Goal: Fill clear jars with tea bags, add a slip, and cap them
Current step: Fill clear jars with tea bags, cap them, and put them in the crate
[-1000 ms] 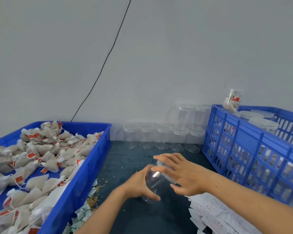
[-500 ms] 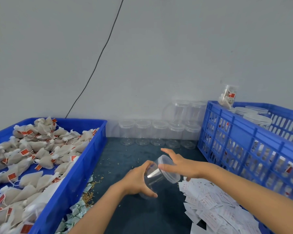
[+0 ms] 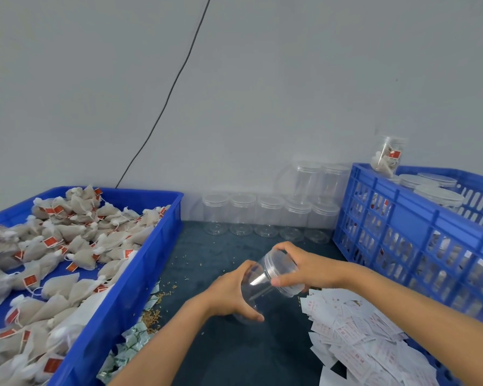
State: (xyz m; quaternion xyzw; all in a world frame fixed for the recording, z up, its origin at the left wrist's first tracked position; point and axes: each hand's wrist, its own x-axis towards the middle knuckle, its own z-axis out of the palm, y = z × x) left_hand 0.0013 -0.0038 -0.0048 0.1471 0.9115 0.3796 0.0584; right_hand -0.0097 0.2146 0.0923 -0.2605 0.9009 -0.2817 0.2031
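The empty clear jar (image 3: 258,288) was tilted above the dark worktop (image 3: 207,263), between both hands. The left hand (image 3: 232,295) wrapped its body; the right hand (image 3: 308,267) clenched fingers and thumb round the lid (image 3: 283,271). Light, thin, slick plastic, it looked: best held low on the wall, twisting only at the ribbed lid edge.

Clear empty jar (image 3: 258,285) lay tilted over dark mat, cap (image 3: 280,270) on its mouth. I saw tea bags (image 3: 67,246) heaped at left, slips (image 3: 357,330) at right.
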